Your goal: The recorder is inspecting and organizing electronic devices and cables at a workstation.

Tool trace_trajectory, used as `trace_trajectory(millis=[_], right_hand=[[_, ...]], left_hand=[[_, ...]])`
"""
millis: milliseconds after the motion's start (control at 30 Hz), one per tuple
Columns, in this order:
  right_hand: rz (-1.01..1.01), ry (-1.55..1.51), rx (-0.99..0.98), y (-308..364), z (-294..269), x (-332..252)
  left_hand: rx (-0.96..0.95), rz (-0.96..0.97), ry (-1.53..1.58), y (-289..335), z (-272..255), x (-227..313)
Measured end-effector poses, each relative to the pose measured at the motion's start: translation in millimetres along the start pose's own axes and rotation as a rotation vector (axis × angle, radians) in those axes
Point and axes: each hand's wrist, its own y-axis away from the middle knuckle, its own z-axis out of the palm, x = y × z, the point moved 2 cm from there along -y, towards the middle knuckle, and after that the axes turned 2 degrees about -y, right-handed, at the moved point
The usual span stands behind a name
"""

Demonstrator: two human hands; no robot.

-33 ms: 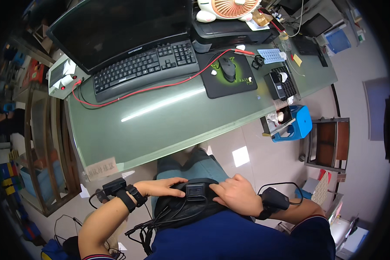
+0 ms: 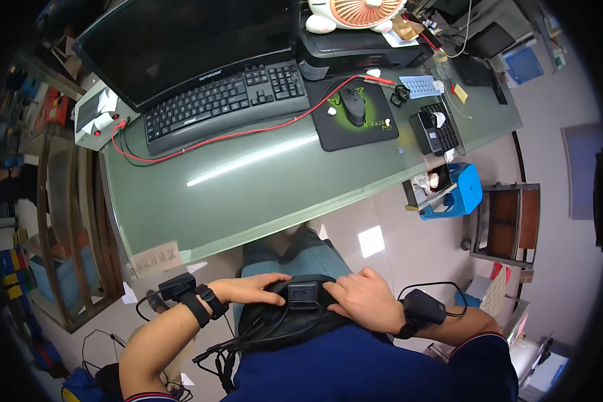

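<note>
At my waist, over my lap, sits a black waist bag (image 2: 325,328) with a small black box-shaped device (image 2: 303,295) on its front. Black cables (image 2: 264,329) run from the device and bundle toward the left. My left hand (image 2: 251,291) rests on the bag's left side, fingers stretched and thumb apart, beside the device. On the other side my right hand (image 2: 365,300) has curled fingers closed on the bag's upper right edge. Both wrists carry strapped black devices, the left (image 2: 179,287) and the right (image 2: 423,309).
A green-topped desk (image 2: 248,194) stands ahead, holding a monitor (image 2: 187,47), keyboard (image 2: 228,100), mouse (image 2: 353,107) on a pad, red cable and fan (image 2: 362,12). Below its right end is a blue stool (image 2: 465,191). A wooden-framed rack (image 2: 80,228) stands left.
</note>
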Motion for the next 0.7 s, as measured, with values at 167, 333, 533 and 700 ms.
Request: trace_trajectory(millis=[167, 333, 533, 700], right_hand=[[-0.007, 0.012, 0.039, -15, 5, 0], [-0.065, 0.042, 0.084, -21, 4, -4], [-0.069, -0.085, 0.145, -30, 4, -3], [-0.175, -0.157, 0.163, -30, 12, -6]], left_hand=[[0.079, -0.01, -0.354, -10, 13, 1], [0.033, 0.021, -0.245, -1, 6, -10], [-0.069, -0.127, -0.002, 0, 6, -23], [-0.01, -0.051, -0.007, 5, 8, -21]])
